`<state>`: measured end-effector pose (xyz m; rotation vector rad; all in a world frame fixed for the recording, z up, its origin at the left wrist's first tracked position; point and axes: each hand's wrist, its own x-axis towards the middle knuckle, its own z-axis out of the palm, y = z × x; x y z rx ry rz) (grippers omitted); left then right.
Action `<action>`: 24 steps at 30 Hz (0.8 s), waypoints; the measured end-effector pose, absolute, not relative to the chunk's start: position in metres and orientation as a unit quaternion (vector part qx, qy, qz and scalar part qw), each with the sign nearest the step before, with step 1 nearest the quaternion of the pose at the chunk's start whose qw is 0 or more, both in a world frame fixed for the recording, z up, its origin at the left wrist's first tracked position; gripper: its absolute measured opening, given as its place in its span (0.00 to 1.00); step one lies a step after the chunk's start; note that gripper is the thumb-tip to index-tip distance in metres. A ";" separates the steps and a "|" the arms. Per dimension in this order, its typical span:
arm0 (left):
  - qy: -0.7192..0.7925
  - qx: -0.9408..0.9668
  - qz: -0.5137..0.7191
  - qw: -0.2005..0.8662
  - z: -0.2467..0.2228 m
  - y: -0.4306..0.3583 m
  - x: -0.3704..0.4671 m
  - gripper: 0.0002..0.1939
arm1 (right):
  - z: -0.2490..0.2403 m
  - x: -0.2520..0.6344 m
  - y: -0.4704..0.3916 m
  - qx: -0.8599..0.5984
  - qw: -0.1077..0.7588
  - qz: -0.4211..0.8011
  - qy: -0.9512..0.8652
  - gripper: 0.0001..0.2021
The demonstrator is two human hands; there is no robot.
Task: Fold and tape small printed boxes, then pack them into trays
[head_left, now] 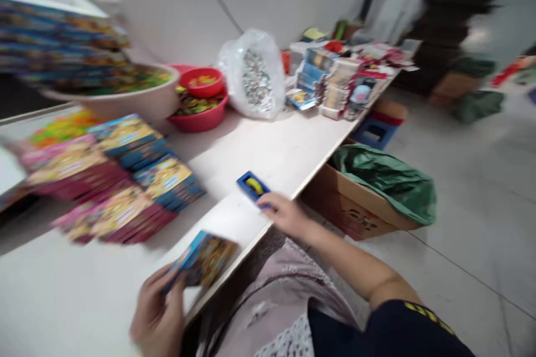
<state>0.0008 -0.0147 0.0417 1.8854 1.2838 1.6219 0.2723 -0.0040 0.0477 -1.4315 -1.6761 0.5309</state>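
My left hand [159, 309], at the lower left, grips the end of a blue box [209, 259] with a printed brown and yellow face, held tilted over the table's front edge. The fingers of my right hand [285, 215] are closed on the near end of a small blue tray [252, 186], which has a yellow piece in it. That tray is over the white table [285, 150] close to its edge. Left of my hands, blurred stacks of blue boxes [170, 178] and pink boxes [125, 215] stand on the table.
Behind are a white basin [125, 103], red bowls [201, 117] and a clear bag [255, 78] of small pieces. Stacked cards [335, 89] stand further along. A carton [355, 215] with a green liner sits beside the table on the right. More boxes fill the upper left.
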 end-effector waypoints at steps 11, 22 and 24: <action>0.458 0.736 0.487 0.109 0.016 -0.012 -0.013 0.12 | 0.026 0.317 0.008 -0.669 0.293 0.167 -0.662 0.10; 0.468 0.731 0.481 0.122 0.015 -0.012 -0.012 0.14 | -0.011 0.314 -0.008 -0.622 0.497 0.388 -0.465 0.19; 0.465 0.731 0.483 0.126 0.015 -0.012 -0.012 0.15 | -0.011 0.309 -0.013 -0.632 0.485 0.364 -0.482 0.17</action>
